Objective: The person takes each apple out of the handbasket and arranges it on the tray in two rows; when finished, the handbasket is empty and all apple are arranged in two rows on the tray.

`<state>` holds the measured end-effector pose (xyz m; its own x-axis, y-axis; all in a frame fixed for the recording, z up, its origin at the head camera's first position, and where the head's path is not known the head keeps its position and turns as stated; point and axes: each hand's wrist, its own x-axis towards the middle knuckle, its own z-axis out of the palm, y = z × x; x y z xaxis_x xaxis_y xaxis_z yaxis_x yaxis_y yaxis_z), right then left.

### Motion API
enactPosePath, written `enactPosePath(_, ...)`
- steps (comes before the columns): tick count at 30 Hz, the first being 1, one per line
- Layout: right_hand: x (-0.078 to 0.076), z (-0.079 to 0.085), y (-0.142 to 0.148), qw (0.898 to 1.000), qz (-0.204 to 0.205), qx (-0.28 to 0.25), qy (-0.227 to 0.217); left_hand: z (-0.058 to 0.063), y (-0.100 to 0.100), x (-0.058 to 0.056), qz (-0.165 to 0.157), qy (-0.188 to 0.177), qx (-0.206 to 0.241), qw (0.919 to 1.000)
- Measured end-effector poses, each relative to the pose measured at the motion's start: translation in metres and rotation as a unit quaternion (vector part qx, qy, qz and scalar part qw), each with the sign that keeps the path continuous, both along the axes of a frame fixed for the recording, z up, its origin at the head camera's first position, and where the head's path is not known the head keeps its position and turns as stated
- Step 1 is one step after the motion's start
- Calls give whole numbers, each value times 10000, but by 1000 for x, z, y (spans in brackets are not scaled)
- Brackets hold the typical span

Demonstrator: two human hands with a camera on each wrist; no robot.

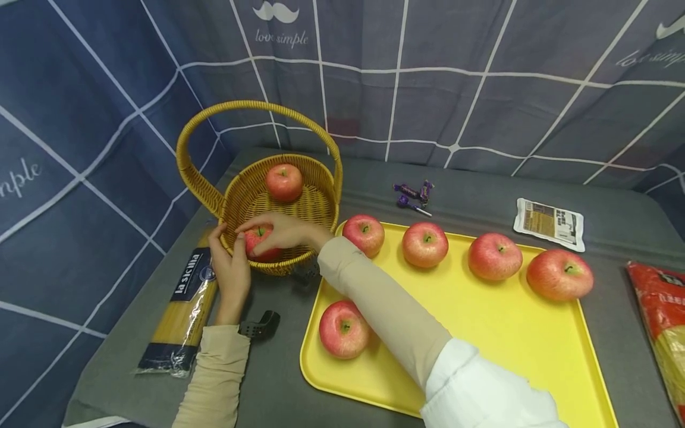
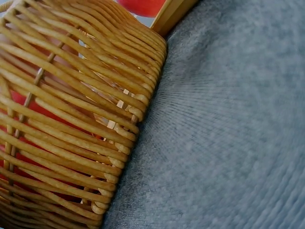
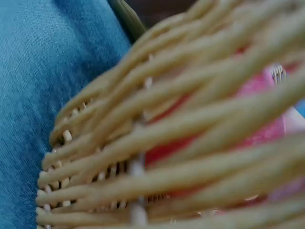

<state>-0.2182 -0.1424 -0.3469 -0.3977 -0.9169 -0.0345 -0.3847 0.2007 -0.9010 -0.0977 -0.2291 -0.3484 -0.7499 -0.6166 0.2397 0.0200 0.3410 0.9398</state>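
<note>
A brown wicker basket with a tall arched handle stands at the back left. One red apple lies at its far side. Inside the near part, my right hand holds a second apple from above, thumb and fingers spread around it. My left hand grips the basket's near left rim, thumb on the inner side. Woven basket wall fills much of the left wrist view, with red showing through the gaps. In the right wrist view, the weave hides most of the apple.
On the right, a yellow tray bears several apples, under my right forearm. A pasta packet lies left of my left arm. Purple-wrapped candies are behind the tray, a white sachet and a red packet farther right.
</note>
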Motion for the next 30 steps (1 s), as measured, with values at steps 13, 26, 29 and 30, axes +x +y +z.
enactPosePath(13,10,37,45,9956,-721,-420,433,-32,-18,-17,4,-54,-182,9998)
enactPosePath(26,49,86,193,9845,-886,-737,1323,-33,-21,-15,39,-166,-216,9996)
enactPosePath(29,66,80,241,9800,-1149,-372,1583,-34,-21,-15,65,-200,-175,9996)
enactPosePath(30,74,77,256,9764,-1278,-234,1725,-35,-21,-15,62,-207,-171,9996)
